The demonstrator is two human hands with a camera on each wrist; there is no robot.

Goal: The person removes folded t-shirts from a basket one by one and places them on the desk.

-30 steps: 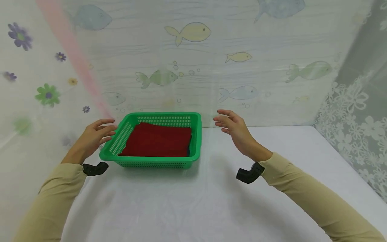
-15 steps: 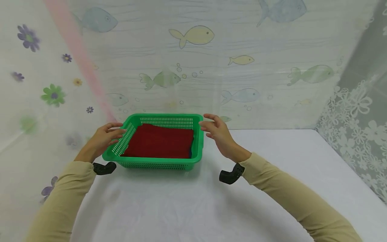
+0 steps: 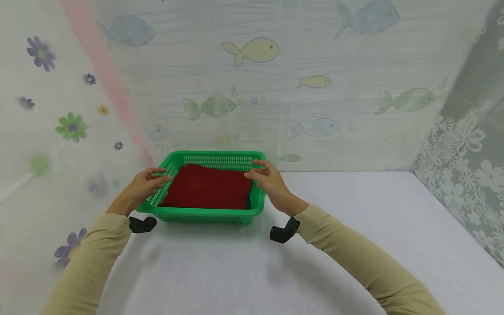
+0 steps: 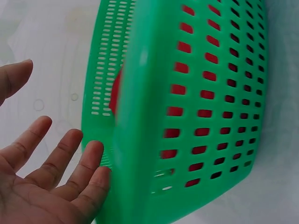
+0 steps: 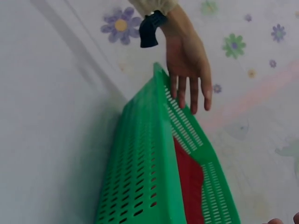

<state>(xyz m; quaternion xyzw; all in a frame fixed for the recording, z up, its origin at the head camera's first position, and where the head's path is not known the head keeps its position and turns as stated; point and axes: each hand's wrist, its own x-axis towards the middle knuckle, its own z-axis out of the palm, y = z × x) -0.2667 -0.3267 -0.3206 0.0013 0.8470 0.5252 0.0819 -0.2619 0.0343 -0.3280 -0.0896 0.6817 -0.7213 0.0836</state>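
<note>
A green plastic basket (image 3: 204, 216) with slotted walls stands on the white table, and a folded dark red cloth (image 3: 208, 188) lies inside it. Over the basket's left rim reaches my left hand (image 3: 142, 187), its fingers spread and relaxed. In the left wrist view that hand (image 4: 60, 182) is palm up to the camera beside the green rim (image 4: 145, 112), holding nothing. At the right rim my right hand (image 3: 271, 183) extends its fingers over the cloth's right edge, also without a grip. The right wrist view shows the left hand (image 5: 187, 60) above the far end of the basket (image 5: 140, 172).
White cloth covers the table (image 3: 354, 227) in front of and right of the basket. Behind it hangs a curtain (image 3: 256, 87) printed with fish, with flowers on its left part. Lace-patterned fabric (image 3: 468, 144) hangs at the right. Each wrist wears a black camera mount (image 3: 284, 231).
Both hands have moved inward toward the basket: the right hand went left from beside it to over its right rim, the left hand moved right over the left rim. The basket rests in place.
</note>
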